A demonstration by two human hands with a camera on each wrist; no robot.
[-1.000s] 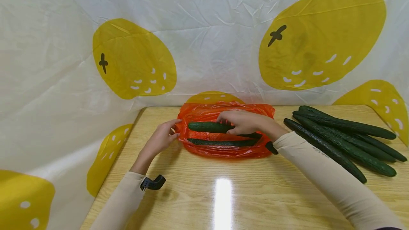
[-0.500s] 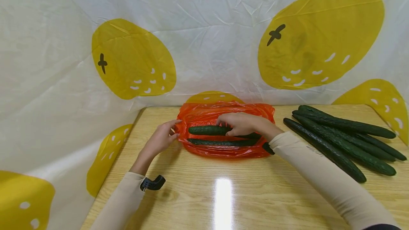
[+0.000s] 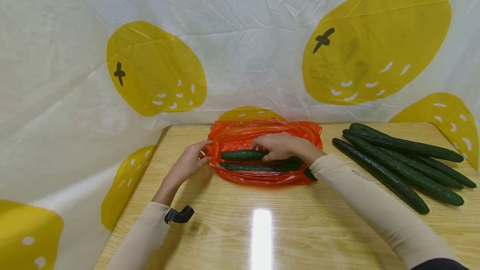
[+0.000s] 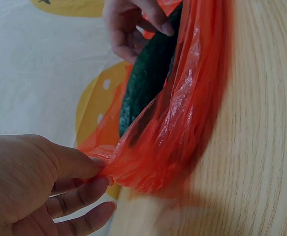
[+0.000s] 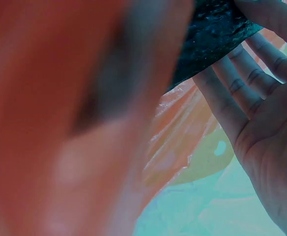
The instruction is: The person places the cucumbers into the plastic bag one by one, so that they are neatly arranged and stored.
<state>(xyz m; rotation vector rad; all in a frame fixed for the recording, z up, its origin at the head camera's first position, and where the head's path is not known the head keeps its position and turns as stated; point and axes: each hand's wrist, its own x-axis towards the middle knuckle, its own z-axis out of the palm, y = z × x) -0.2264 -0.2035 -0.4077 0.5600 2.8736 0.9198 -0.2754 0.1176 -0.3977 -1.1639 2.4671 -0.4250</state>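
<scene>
A thin red plastic bag (image 3: 262, 179) lies on its side near the back of the table, its mouth spread and facing up toward me. My left hand (image 3: 189, 162) pinches the bag's left end between thumb and index finger; the left wrist view shows this hand (image 4: 40, 182) close up. Inside the bag, my right hand (image 3: 279, 147) holds a long dark green cucumber (image 3: 240, 155) with thumb and fingers. A second cucumber (image 3: 255, 167) lies in front of it in the bag. In the right wrist view the held cucumber (image 5: 217, 39) is between thumb and fingers.
Several more cucumbers (image 3: 397, 166) lie in a loose, overlapping heap at the table's right. The wooden table (image 3: 210, 228) meets a white sheet with yellow fruit prints (image 3: 255, 70) at the back and left. A dark cucumber end (image 3: 309, 174) shows by the right sleeve.
My right hand has shifted slightly left and down with the cucumber, which now sits closer to the front one. The left hand has kept its place on the bag.
</scene>
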